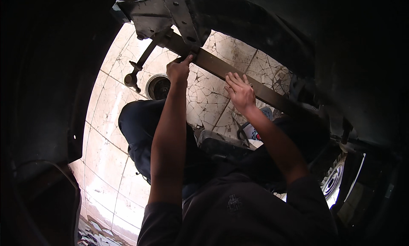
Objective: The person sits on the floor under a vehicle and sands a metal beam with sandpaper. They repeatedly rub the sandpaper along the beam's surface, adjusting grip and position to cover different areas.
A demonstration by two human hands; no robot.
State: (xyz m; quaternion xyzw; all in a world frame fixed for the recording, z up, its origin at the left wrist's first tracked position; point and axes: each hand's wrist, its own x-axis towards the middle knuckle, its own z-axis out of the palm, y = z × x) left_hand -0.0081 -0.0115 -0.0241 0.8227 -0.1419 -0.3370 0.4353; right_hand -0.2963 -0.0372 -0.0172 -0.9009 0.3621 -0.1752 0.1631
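Note:
A long, flat brown metal bar (219, 67), which looks like a leaf spring, slants from a dark bracket (155, 22) at the far left down toward the right. At the bar's near edge, just below the bracket, my left hand (178, 71) is closed with its thumb pointing up. A dark part by the bar touches that hand, and its curled fingers are mostly hidden. Farther right, my right hand (241, 91) lies against the bar with its fingers stretched out. It grips nothing.
A rod with a rounded joint end (131, 79) hangs left of my left hand. Below it, a round dark-centred metal part (158, 87) sits on the cracked tile floor (106, 131). Dark curved body panels (255, 22) surround the opening. A wheel (333, 181) shows at lower right.

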